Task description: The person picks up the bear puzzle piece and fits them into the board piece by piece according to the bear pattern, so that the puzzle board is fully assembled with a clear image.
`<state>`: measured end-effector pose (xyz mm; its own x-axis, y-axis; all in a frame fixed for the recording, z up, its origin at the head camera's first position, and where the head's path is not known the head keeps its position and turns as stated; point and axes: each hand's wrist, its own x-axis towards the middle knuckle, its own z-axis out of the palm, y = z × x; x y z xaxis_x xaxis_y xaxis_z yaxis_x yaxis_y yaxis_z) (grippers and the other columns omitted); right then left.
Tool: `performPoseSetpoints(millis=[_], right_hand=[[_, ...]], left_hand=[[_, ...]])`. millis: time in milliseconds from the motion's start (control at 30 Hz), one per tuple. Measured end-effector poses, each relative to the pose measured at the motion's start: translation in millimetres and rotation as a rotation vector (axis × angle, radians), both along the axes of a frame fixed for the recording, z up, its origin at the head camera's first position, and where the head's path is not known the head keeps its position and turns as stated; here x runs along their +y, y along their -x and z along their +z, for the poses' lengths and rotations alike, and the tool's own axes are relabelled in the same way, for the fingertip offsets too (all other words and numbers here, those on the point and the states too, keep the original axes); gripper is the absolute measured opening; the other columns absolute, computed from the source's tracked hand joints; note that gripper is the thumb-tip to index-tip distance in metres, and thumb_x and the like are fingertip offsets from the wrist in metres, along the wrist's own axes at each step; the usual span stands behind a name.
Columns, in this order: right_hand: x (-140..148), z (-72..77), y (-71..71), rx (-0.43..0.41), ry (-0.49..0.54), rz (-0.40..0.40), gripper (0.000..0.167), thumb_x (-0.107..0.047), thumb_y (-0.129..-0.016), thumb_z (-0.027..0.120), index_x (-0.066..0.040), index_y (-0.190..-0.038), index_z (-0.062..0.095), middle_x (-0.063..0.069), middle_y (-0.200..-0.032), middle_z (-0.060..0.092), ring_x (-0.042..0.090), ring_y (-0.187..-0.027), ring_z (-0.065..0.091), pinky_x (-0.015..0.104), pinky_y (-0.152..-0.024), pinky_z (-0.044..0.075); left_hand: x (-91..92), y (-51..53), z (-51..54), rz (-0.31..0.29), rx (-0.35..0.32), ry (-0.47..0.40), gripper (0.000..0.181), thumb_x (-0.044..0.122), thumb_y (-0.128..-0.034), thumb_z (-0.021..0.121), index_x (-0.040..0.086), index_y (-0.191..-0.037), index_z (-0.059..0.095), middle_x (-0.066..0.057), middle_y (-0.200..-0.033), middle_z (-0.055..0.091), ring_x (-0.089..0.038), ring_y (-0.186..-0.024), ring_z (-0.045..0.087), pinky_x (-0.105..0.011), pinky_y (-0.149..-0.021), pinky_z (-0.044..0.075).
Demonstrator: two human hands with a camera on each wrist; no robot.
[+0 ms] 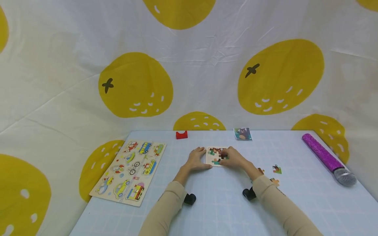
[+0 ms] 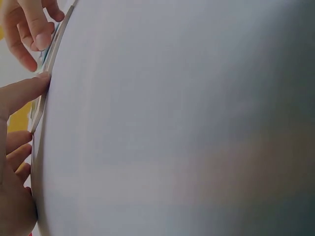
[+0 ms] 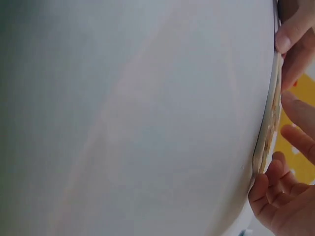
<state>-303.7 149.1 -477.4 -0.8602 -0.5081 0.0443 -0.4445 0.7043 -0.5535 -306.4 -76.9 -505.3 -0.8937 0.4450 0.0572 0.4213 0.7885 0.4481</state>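
A small square jigsaw board (image 1: pixel 208 160) with a pale rim lies flat on the table, and several colourful pieces (image 1: pixel 216 161) sit inside it. My left hand (image 1: pixel 195 159) braces its left side. The thumb touches the near left corner and the fingers reach along the left edge. Over the right half of the board is my right hand (image 1: pixel 234 158), fingertips lowered onto the pieces. In the left wrist view the right hand's fingers (image 2: pixel 42 39) stay apart, with no piece visible between them. The right hand covers part of the board. Both wrist views see the board edge-on.
Loose jigsaw pieces (image 1: pixel 277 169) lie right of the board, partly behind my right sleeve. A wooden vehicle puzzle (image 1: pixel 124 177) lies at left. Behind are a red block (image 1: pixel 181 135) and a picture card (image 1: pixel 243 134). A purple glitter microphone (image 1: pixel 323 154) lies along the right edge.
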Motion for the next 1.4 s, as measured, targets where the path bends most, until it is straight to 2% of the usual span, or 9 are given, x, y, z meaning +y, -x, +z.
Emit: performPoseSetpoints(millis=[100,267,500,767,933,1100,1200,1267,1400], right_hand=[[-5,1.4,-0.7,-0.024,0.029,0.049,0.039,-0.015,-0.08,0.073,0.007,-0.112,0.063,0.015,-0.097,0.064,0.026,-0.089,0.055,0.044,-0.082,0.047],[-11,3.1,-1.1,-0.023,0.011,0.091,0.031,-0.011,-0.079,0.073,0.007,-0.104,0.068,0.013,-0.092,0.068,0.02,-0.08,0.057,0.037,-0.075,0.05],[-14,2.4,-1.4,-0.1,0.002,0.038,0.024,-0.01,-0.081,0.073,0.002,-0.101,0.071,0.004,-0.081,0.064,0.013,-0.071,0.049,0.026,-0.064,0.043],[-13,3.9,-1.0,-0.099,0.02,0.045,0.02,-0.007,-0.08,0.072,0.002,-0.098,0.07,0.003,-0.079,0.062,0.013,-0.072,0.049,0.026,-0.065,0.042],[-14,4.5,-0.9,-0.114,0.022,0.04,0.019,-0.006,-0.081,0.071,0.002,-0.098,0.07,0.003,-0.079,0.061,0.014,-0.072,0.049,0.026,-0.064,0.042],[-14,5.6,-0.2,-0.157,0.016,0.016,0.024,-0.007,-0.083,0.069,0.001,-0.105,0.069,0.003,-0.079,0.059,0.014,-0.071,0.047,0.027,-0.063,0.04],[-13,8.0,-0.3,-0.179,0.028,-0.003,0.028,-0.009,-0.084,0.068,0.003,-0.11,0.066,0.004,-0.081,0.058,0.016,-0.073,0.047,0.028,-0.065,0.041],[-9,10.2,-0.5,-0.175,0.045,-0.009,0.03,-0.009,-0.086,0.067,0.004,-0.112,0.065,0.005,-0.084,0.059,0.016,-0.075,0.049,0.028,-0.067,0.043],[7,12.8,0.1,-0.129,0.093,-0.045,0.031,-0.008,-0.086,0.066,0.007,-0.113,0.063,0.01,-0.087,0.063,0.019,-0.077,0.055,0.031,-0.068,0.048]], left_hand=[[0.3,0.4,-0.4,0.004,-0.004,0.007,0.081,0.048,-0.0756,0.07,0.004,-0.139,0.046,-0.012,-0.146,0.039,-0.031,-0.138,0.03,-0.048,-0.111,0.024],[0.2,0.1,-0.9,0.003,-0.01,0.004,0.081,0.048,-0.0753,0.07,0.007,-0.14,0.044,-0.012,-0.146,0.04,-0.03,-0.138,0.029,-0.048,-0.111,0.023],[-1.3,-2.4,-2.7,-0.001,-0.007,-0.027,0.074,0.052,-0.0767,0.067,0.01,-0.136,0.051,-0.014,-0.145,0.04,-0.031,-0.138,0.029,-0.05,-0.111,0.022],[1.4,-2.5,-1.7,0.016,-0.025,0.0,0.074,0.047,-0.0763,0.069,0.013,-0.139,0.048,-0.012,-0.147,0.038,-0.03,-0.138,0.028,-0.049,-0.112,0.021],[0.8,-2.8,-1.1,0.002,-0.031,-0.011,0.073,0.049,-0.0759,0.068,0.017,-0.139,0.049,-0.014,-0.147,0.038,-0.032,-0.139,0.027,-0.052,-0.112,0.019],[-1.6,-2.7,-2.0,-0.021,-0.035,-0.038,0.069,0.059,-0.0769,0.063,0.022,-0.134,0.055,-0.015,-0.147,0.037,-0.033,-0.139,0.025,-0.051,-0.113,0.016],[-1.5,-2.5,-2.6,-0.017,-0.04,-0.044,0.068,0.058,-0.0773,0.064,0.022,-0.134,0.055,-0.014,-0.147,0.037,-0.033,-0.139,0.024,-0.05,-0.113,0.015],[-0.5,-3.0,-2.2,-0.008,-0.042,-0.036,0.066,0.052,-0.0773,0.068,0.019,-0.134,0.055,-0.015,-0.148,0.036,-0.033,-0.14,0.024,-0.051,-0.113,0.015],[0.2,-1.3,-5.6,-0.008,0.017,0.007,0.067,0.049,-0.0768,0.069,0.017,-0.134,0.054,-0.014,-0.146,0.039,-0.033,-0.138,0.028,-0.051,-0.112,0.021]])
